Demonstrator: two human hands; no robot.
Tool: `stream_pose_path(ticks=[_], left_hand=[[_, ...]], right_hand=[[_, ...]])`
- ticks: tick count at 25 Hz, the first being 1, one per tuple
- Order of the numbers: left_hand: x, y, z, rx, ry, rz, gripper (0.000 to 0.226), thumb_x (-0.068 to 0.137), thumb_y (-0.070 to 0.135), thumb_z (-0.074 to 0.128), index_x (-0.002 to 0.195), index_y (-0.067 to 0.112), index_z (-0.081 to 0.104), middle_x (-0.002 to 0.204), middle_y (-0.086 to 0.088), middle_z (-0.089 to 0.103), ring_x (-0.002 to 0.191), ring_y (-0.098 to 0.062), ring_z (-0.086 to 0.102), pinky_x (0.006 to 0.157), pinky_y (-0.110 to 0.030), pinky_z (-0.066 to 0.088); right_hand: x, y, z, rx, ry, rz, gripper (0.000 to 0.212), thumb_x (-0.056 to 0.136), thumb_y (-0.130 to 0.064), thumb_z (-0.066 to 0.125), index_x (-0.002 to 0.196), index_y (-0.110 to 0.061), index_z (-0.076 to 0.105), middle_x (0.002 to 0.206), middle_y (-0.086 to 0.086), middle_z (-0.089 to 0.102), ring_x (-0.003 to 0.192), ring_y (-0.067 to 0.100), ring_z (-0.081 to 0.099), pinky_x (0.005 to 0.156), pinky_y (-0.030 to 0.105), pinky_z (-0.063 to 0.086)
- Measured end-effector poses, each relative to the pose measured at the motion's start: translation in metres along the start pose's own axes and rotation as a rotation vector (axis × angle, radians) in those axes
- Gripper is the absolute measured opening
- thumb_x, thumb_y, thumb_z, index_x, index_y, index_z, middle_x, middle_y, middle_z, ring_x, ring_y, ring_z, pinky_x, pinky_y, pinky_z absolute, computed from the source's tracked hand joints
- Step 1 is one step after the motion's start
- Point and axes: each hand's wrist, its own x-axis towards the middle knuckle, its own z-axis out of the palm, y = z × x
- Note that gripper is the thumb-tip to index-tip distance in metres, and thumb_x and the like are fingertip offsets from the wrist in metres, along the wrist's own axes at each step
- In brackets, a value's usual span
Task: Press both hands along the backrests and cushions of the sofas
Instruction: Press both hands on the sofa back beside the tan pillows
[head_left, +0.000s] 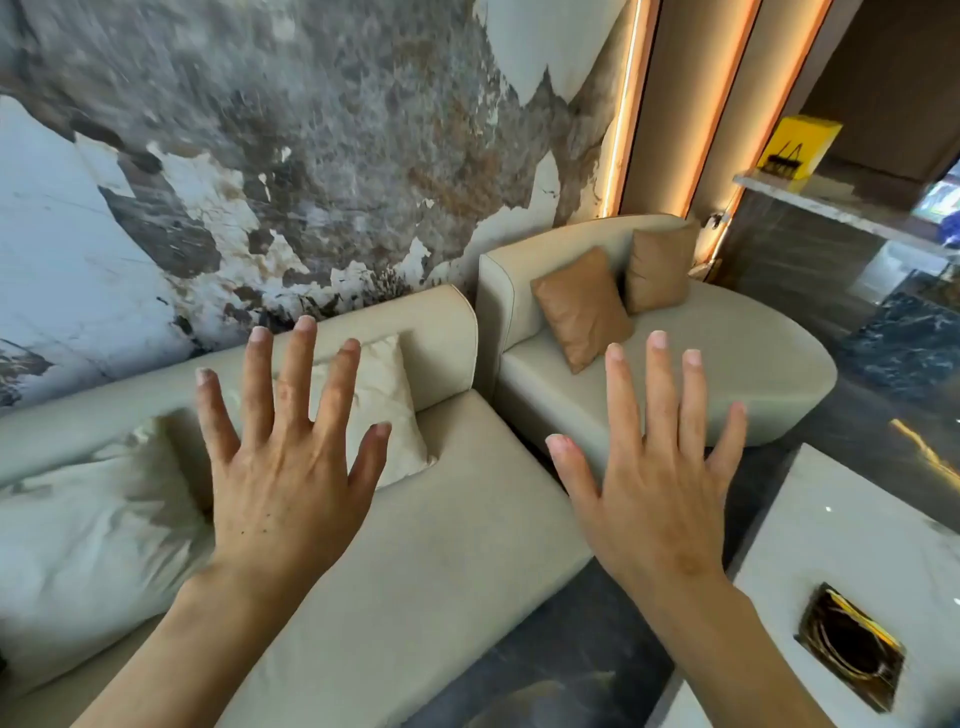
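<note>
A long beige sofa runs along the marbled wall, its backrest ending at the right. A second beige sofa with a rounded seat stands beyond it. My left hand hovers with fingers spread above the near sofa's seat, in front of a white cushion. My right hand is spread the same way over the near sofa's right end and the dark floor. Neither hand touches anything. A larger white cushion lies at the left. Two tan cushions lean on the far sofa's backrest.
A white marble table with a dark gold-rimmed square tray stands at the lower right. The dark glossy floor shows between sofas and table. A counter with a yellow box is at the far right.
</note>
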Motion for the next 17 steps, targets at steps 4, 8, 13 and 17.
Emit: stream_pose_path(ticks=[4,8,13,17], left_hand=[[0.030,-0.002,0.037,-0.026,-0.042,0.007,0.068,0.089,0.049,0.039,0.149,0.018,0.029,0.161,-0.012,0.015,0.149,-0.033,0.004,0.114,-0.060,-0.001],[0.063,0.018,0.070,-0.069,-0.089,0.027,0.067,0.089,0.047,0.040,0.149,0.017,0.030,0.160,-0.014,0.017,0.148,-0.034,0.006,0.114,-0.063,0.003],[0.107,0.063,0.106,-0.084,-0.102,0.043,0.068,0.089,0.047,0.040,0.149,0.017,0.030,0.159,-0.014,0.019,0.148,-0.034,0.006,0.115,-0.063,0.005],[0.137,0.109,0.141,-0.032,-0.098,-0.002,0.067,0.088,0.046,0.042,0.148,0.017,0.032,0.158,-0.014,0.022,0.148,-0.035,0.008,0.114,-0.064,0.006]], right_hand=[[0.024,-0.005,0.027,-0.045,-0.046,0.040,0.075,0.090,-0.064,0.025,0.152,-0.024,0.010,0.160,0.010,0.013,0.147,0.031,0.005,0.111,0.061,0.008],[0.050,0.017,0.049,-0.100,-0.094,0.089,0.075,0.089,-0.065,0.022,0.152,-0.025,0.012,0.160,0.011,0.014,0.147,0.030,0.005,0.111,0.061,0.007],[0.085,0.063,0.077,-0.108,-0.110,0.136,0.076,0.089,-0.067,0.016,0.152,-0.024,0.012,0.160,0.011,0.014,0.147,0.031,0.006,0.112,0.059,0.004],[0.134,0.118,0.118,-0.074,-0.102,0.089,0.076,0.088,-0.065,0.021,0.152,-0.024,0.013,0.159,0.012,0.014,0.146,0.033,0.007,0.110,0.064,0.010]])
